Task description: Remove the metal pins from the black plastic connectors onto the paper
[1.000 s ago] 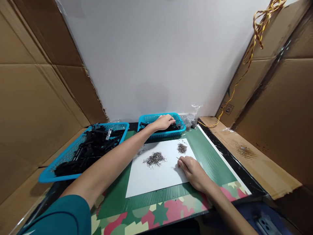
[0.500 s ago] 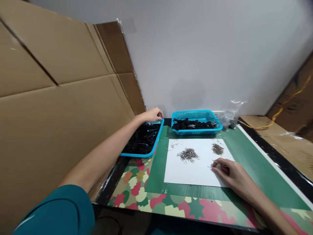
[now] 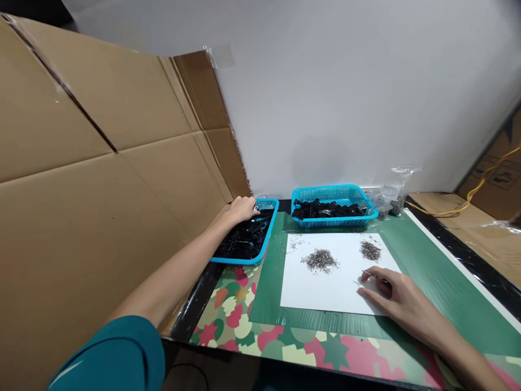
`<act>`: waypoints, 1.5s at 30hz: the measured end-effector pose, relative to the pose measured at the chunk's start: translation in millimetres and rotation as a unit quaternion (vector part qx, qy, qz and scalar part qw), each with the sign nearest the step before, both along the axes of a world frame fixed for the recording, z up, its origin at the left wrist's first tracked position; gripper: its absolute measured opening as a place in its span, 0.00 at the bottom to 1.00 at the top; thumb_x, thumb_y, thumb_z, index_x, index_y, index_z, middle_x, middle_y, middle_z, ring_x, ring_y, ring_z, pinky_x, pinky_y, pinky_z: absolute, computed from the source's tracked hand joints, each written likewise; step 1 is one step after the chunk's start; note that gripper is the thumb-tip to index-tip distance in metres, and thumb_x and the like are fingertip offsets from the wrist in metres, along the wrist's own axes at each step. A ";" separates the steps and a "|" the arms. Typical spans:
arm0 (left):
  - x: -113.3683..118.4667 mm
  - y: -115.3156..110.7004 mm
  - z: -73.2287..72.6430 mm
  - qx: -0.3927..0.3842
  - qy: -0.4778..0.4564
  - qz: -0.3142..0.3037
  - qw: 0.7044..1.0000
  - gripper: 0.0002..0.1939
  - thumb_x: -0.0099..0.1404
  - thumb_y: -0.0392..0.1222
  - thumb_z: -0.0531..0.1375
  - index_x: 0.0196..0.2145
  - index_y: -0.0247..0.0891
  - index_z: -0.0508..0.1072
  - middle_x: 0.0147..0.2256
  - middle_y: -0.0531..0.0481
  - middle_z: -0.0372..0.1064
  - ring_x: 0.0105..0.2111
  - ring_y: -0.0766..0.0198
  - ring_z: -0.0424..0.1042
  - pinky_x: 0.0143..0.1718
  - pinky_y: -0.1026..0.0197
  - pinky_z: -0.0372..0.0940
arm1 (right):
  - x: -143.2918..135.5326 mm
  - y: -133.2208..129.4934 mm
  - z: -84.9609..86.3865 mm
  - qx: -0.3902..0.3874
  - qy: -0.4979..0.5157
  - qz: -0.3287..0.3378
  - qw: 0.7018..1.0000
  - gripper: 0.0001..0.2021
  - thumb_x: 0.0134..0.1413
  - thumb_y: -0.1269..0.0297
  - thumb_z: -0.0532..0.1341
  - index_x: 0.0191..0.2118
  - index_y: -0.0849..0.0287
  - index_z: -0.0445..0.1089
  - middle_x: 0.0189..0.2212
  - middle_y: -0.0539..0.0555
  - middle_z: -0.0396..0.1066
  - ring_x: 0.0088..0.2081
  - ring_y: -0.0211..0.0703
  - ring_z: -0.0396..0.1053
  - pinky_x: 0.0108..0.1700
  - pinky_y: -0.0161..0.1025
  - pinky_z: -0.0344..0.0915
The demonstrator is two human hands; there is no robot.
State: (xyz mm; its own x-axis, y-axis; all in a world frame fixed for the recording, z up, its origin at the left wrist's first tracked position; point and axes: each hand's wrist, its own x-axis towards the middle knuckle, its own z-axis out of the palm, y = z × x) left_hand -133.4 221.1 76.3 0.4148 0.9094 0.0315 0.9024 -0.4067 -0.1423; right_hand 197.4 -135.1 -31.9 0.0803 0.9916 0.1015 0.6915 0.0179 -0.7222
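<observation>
My left hand (image 3: 243, 209) reaches over the far end of the left blue basket (image 3: 257, 259), which holds many black plastic parts (image 3: 244, 239). Its fingers curl downward there and their tips are partly hidden, so I cannot tell whether they grip a part. A small shiny spot shows beside the fingertips. Above the right side of a white sheet (image 3: 301, 293), my right hand (image 3: 385, 290) holds a thin metal tool (image 3: 364, 272); most of it is hidden by the fingers. A large pile of tiny metal pins or screws (image 3: 320, 260) and a smaller pile (image 3: 370, 250) lie on the sheet.
Another blue basket (image 3: 336, 222) with black parts stands at the back, beside clear plastic bags (image 3: 388, 201). A tall cardboard panel (image 3: 154, 184) rises at the left, close to my left arm. A green mat (image 3: 427, 260) lies beneath the sheet.
My left hand has moved from above the left basket's back corner down and left among the parts. My right hand's thumb and forefinger are further apart. The view has shifted slightly.
</observation>
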 end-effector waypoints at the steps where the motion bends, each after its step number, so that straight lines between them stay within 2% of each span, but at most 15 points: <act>1: 1.8 0.4 -2.8 0.006 -0.003 0.005 1.000 0.13 0.63 0.47 0.68 0.40 0.37 0.80 0.44 0.38 0.80 0.50 0.47 0.76 0.55 0.53 0.64 | 0.1 0.3 0.4 0.003 -0.001 -0.002 1.000 0.16 0.65 0.48 0.62 0.42 0.55 0.78 0.26 0.51 0.71 0.29 0.46 0.67 0.32 0.39 0.60; 6: 11.4 4.1 -5.8 0.021 -0.049 0.007 0.999 0.09 0.61 0.45 0.69 0.37 0.39 0.81 0.40 0.42 0.81 0.46 0.48 0.77 0.52 0.54 0.65 | 3.9 3.9 0.3 0.000 0.036 -0.006 0.999 0.15 0.65 0.52 0.60 0.39 0.56 0.79 0.25 0.51 0.71 0.28 0.45 0.66 0.33 0.39 0.59; 10: 14.4 6.8 2.1 0.037 -0.107 -0.007 0.994 0.11 0.65 0.45 0.67 0.43 0.38 0.81 0.44 0.41 0.81 0.46 0.49 0.77 0.51 0.53 0.67 | 6.3 6.3 2.3 -0.001 0.067 -0.015 0.998 0.15 0.65 0.54 0.59 0.37 0.58 0.79 0.27 0.52 0.72 0.29 0.44 0.66 0.33 0.39 0.58; 13: 12.5 5.9 10.2 0.045 -0.196 -0.026 0.979 0.09 0.67 0.43 0.66 0.43 0.37 0.81 0.45 0.40 0.81 0.45 0.51 0.78 0.51 0.52 0.67 | 5.6 6.6 5.8 -0.002 0.064 -0.029 0.998 0.15 0.64 0.53 0.60 0.37 0.57 0.79 0.23 0.49 0.65 0.27 0.42 0.61 0.31 0.39 0.55; 17: 13.0 -1.3 23.8 0.053 -0.361 -0.075 0.928 0.05 0.65 0.39 0.65 0.38 0.37 0.81 0.37 0.44 0.80 0.38 0.56 0.77 0.45 0.55 0.69 | 3.5 6.7 6.5 -0.013 0.056 -0.033 0.998 0.13 0.61 0.53 0.63 0.37 0.56 0.81 0.21 0.46 0.56 0.26 0.41 0.56 0.31 0.39 0.52; 21: 28.3 -21.2 39.4 0.052 -0.468 -0.139 0.871 0.05 0.66 0.39 0.64 0.39 0.37 0.80 0.35 0.47 0.78 0.35 0.61 0.75 0.39 0.60 0.70 | 1.9 8.8 3.5 -0.015 0.060 -0.025 0.998 0.12 0.61 0.55 0.63 0.37 0.56 0.81 0.23 0.48 0.61 0.28 0.42 0.60 0.33 0.39 0.54; 24: 50.1 -50.1 43.5 -0.012 -0.535 -0.177 0.826 0.10 0.72 0.43 0.60 0.45 0.37 0.78 0.32 0.48 0.76 0.32 0.61 0.77 0.34 0.61 0.70 | 1.7 10.5 3.1 -0.021 0.067 -0.008 0.997 0.12 0.62 0.56 0.62 0.36 0.56 0.80 0.27 0.51 0.70 0.31 0.44 0.65 0.35 0.40 0.57; 27: 77.2 -90.0 33.4 -0.096 -0.573 -0.223 0.783 0.15 0.76 0.49 0.58 0.50 0.37 0.77 0.27 0.51 0.71 0.25 0.63 0.74 0.28 0.62 0.67 | 2.4 11.0 4.0 -0.024 0.065 0.013 0.998 0.11 0.63 0.57 0.61 0.35 0.56 0.78 0.31 0.53 0.74 0.33 0.45 0.67 0.36 0.40 0.59; 30: 103.7 -135.2 9.7 -0.225 -0.614 -0.264 0.709 0.16 0.73 0.52 0.62 0.51 0.39 0.76 0.37 0.49 0.74 0.21 0.70 0.69 0.25 0.63 0.65 | 3.6 10.2 4.2 -0.013 0.048 0.018 0.999 0.11 0.64 0.57 0.61 0.36 0.56 0.78 0.31 0.53 0.73 0.33 0.45 0.67 0.36 0.41 0.58; 34: 126.3 -190.6 -29.9 -0.419 -0.607 -0.235 0.633 0.21 0.69 0.54 0.67 0.51 0.37 0.77 0.39 0.48 0.73 0.21 0.74 0.65 0.21 0.66 0.57 | 5.1 7.1 4.1 -0.005 0.071 -0.006 0.997 0.12 0.66 0.56 0.60 0.38 0.56 0.78 0.31 0.52 0.73 0.33 0.45 0.67 0.36 0.40 0.59; 36: 130.4 -210.7 -46.6 -0.484 -0.598 -0.213 0.602 0.23 0.72 0.58 0.63 0.51 0.35 0.78 0.34 0.49 0.73 0.19 0.74 0.62 0.20 0.66 0.54 | 5.7 5.4 4.9 0.000 0.080 -0.009 0.997 0.12 0.67 0.56 0.59 0.39 0.56 0.78 0.32 0.52 0.74 0.33 0.45 0.67 0.37 0.40 0.60; 40: 129.9 -231.5 -65.8 -0.542 -0.588 -0.167 0.577 0.29 0.72 0.63 0.60 0.45 0.30 0.80 0.22 0.53 0.66 0.17 0.74 0.56 0.20 0.66 0.49 | 6.9 4.0 7.8 0.000 0.071 -0.012 0.997 0.11 0.66 0.57 0.61 0.39 0.56 0.79 0.30 0.51 0.72 0.31 0.44 0.65 0.35 0.39 0.58; 42: 128.1 -234.4 -69.3 -0.552 -0.588 -0.156 0.569 0.30 0.71 0.64 0.60 0.45 0.29 0.80 0.22 0.54 0.64 0.18 0.73 0.56 0.21 0.66 0.48 | 7.5 3.9 9.4 -0.002 0.073 -0.019 0.997 0.12 0.66 0.56 0.61 0.39 0.57 0.79 0.30 0.51 0.72 0.32 0.44 0.65 0.35 0.39 0.59; 45: 125.4 -234.7 -71.7 -0.562 -0.599 -0.137 0.554 0.30 0.70 0.63 0.61 0.49 0.29 0.79 0.25 0.53 0.65 0.20 0.73 0.55 0.23 0.65 0.46 | 7.9 3.0 10.8 -0.003 0.071 -0.034 0.997 0.13 0.66 0.55 0.61 0.37 0.58 0.78 0.29 0.52 0.71 0.31 0.44 0.64 0.35 0.39 0.58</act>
State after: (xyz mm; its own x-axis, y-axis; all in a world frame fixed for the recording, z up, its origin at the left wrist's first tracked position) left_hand -8.0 -13.5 4.6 0.8360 0.5415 -0.0888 -0.0412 0.2234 0.9739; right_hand 205.4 -132.1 -21.1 0.1613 0.9838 0.0781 0.5824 -0.0310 -0.8123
